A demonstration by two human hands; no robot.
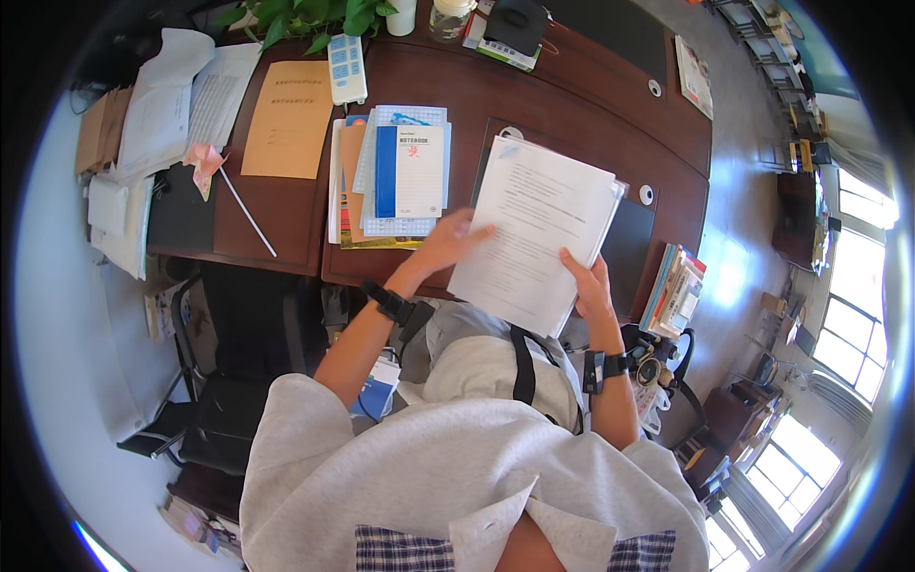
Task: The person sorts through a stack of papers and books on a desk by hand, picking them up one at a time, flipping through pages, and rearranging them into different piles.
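A stack of printed papers [532,236] is held up, tilted, over the front edge of the desk and my lap. Its top sheet bears lines of print, and a clear plastic edge shows at its upper right corner. My right hand [590,282] grips the lower right side, thumb on the front page and fingers behind. At the left edge is my left hand [457,239], blurred, its thumb over the page and its other fingers at the paper's edge. Left of the papers, a blue and white notebook [411,171] tops a pile of books and gridded sheets.
On the brown wooden desk [422,71] lie a kraft envelope [286,121], a power strip [347,71], a pink paper pinwheel [204,164] and a black cap [515,27]. Books [672,289] stand at the right edge. A black chair [243,336] is to the left.
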